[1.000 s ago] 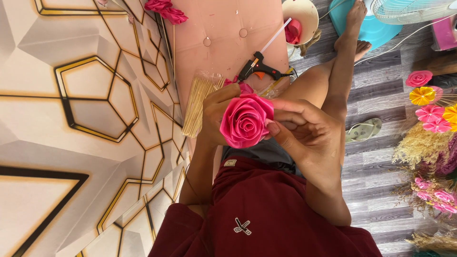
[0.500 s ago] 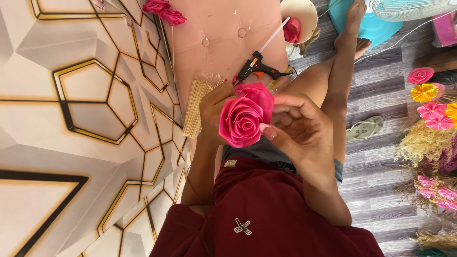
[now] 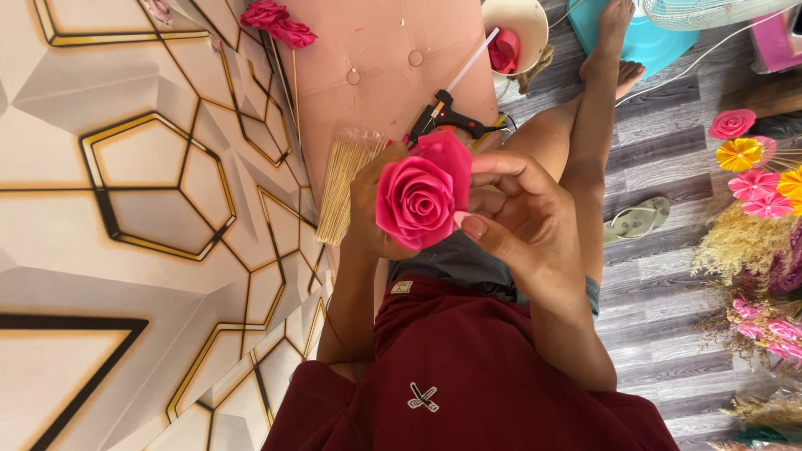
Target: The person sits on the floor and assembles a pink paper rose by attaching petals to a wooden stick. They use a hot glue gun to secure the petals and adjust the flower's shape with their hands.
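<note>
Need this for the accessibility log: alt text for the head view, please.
Both hands, left hand and right hand, hold a pink paper rose over the person's lap. Beyond it, a black glue gun and a bundle of thin wooden sticks lie on a pink board.

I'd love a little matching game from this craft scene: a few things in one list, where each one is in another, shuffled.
Things:
1. pink handmade rose
2. black glue gun
3. bundle of thin wooden sticks
4. green flip-flop sandal

Places:
A. on the grey plank floor beside the leg
B. held between both hands
C. lying on the pink board, above the rose
D. on the board's edge, next to the left hand

Pairs: 1-B, 2-C, 3-D, 4-A
</note>
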